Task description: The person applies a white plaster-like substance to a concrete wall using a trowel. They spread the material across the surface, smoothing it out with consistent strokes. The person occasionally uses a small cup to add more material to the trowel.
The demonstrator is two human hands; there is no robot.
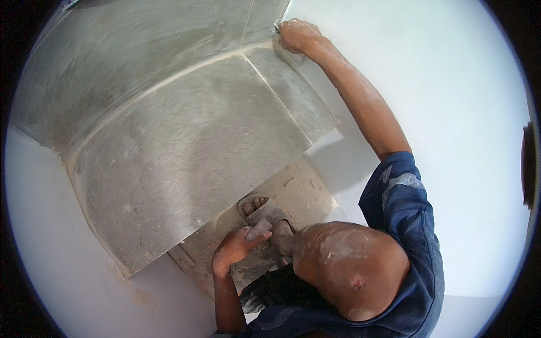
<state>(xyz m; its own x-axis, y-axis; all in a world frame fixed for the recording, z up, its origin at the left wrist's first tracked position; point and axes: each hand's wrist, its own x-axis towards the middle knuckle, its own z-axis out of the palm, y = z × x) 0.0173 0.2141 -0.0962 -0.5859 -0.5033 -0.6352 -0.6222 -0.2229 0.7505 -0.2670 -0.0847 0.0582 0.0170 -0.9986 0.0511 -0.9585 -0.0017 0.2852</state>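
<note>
My right arm is stretched up and away to the inner corner where the grey stone back panel [163, 45] meets the white wall [445, 84]. There my right hand [298, 35] is closed, pressed close to the corner. A small edge of something pokes out at its fingertips, too hidden to name. Low in the picture, my left hand [234, 249] is wrapped round a small grey block [260, 229]. It hovers beside my bare, dusty knee [349, 265], below the front edge of the grey stone slab [186, 146]. White dust coats my right hand and forearm.
A pale seam line [276, 96] crosses the slab toward its right end. White wall [45, 208] also bounds it on the left. My foot in a sandal [266, 213] stands on the dusty floor [304, 186], where crumbs and flakes lie.
</note>
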